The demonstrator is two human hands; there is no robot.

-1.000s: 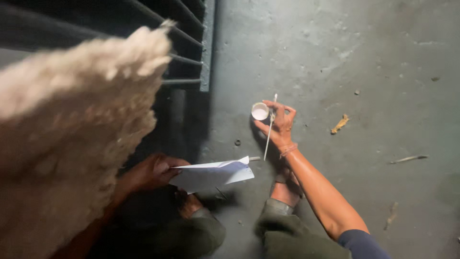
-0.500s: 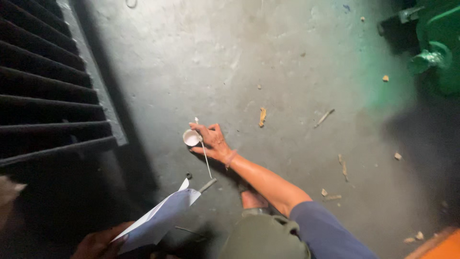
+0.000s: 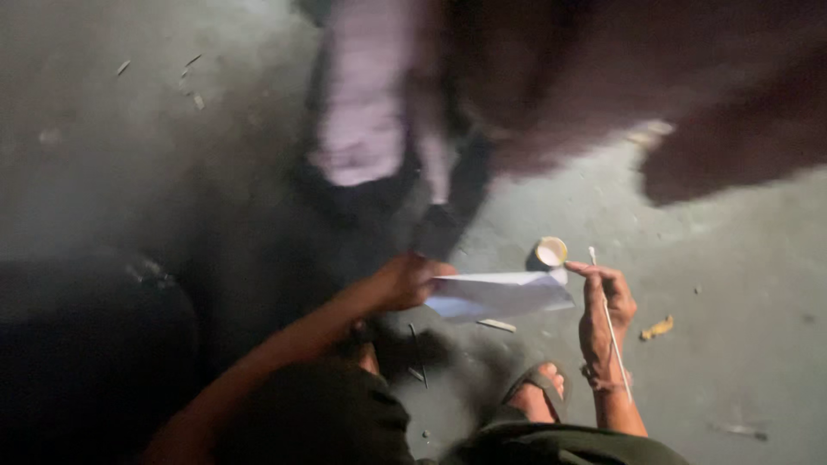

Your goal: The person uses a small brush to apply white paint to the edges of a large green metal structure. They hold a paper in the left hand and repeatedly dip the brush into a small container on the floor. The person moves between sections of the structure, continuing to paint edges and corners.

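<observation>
My left hand (image 3: 405,282) grips the edge of a folded white paper (image 3: 500,294) and holds it flat above the concrete floor. My right hand (image 3: 606,306) pinches a thin white stick (image 3: 610,323) that runs back along my wrist. A small round white cup (image 3: 550,251) stands on the floor just beyond the paper, left of the stick's tip. My sandalled foot (image 3: 536,393) rests below the paper.
A blurred standing person in dark trousers and a pale garment (image 3: 366,120) fills the upper middle. A large blurred brown shape (image 3: 689,103) covers the top right. Small scraps, one yellowish (image 3: 656,328), lie on the grey concrete floor (image 3: 741,258).
The view has swung sharply; the metal grate and green object are gone from sight. My left hand has brought the paper up close to the cup and my right hand.
</observation>
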